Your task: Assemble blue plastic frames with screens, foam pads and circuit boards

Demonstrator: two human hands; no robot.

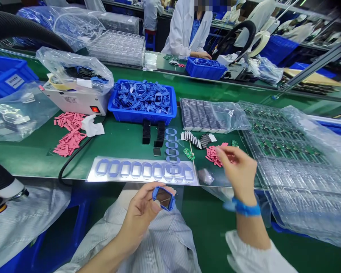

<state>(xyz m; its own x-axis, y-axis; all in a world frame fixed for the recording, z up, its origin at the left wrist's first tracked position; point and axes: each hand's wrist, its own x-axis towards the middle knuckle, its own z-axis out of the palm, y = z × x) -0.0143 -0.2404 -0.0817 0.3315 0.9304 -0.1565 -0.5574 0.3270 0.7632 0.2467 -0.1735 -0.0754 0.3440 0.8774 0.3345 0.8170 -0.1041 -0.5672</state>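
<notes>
Leftmost, your left hand (139, 220) clasps a blue rectangular plastic frame (163, 198) between fingers and thumb, just below the green workbench's front edge (74, 176), with open room around it. Rightward, your right hand (238, 170), loosely open and gripping nothing visible, hovers near loose pink rectangular strips (214, 156), beside stacked clear plastic trays (292, 178).
</notes>
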